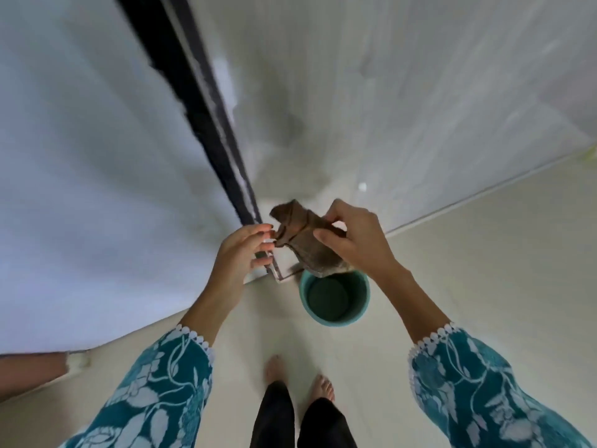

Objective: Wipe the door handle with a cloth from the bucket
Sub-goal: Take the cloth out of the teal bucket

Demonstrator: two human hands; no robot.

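1. Right hand (352,237) grips brown cloth (307,240), held above teal bucket (334,299) on the floor.
2. Left hand (245,250) open, fingertips at the cloth's edge, beside the door (97,189).

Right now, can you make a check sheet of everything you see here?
Surface: pale floor, looks bare.
Job's things: brown cloth held up above the green bucket; door handle just beside the left hand.
Clutter: nothing seen.
Grip: right hand pinches the cloth; left hand open, fingertips at the cloth's edge.
Cables: nothing seen.
Surroundings: white door, grey wall, bare feet.
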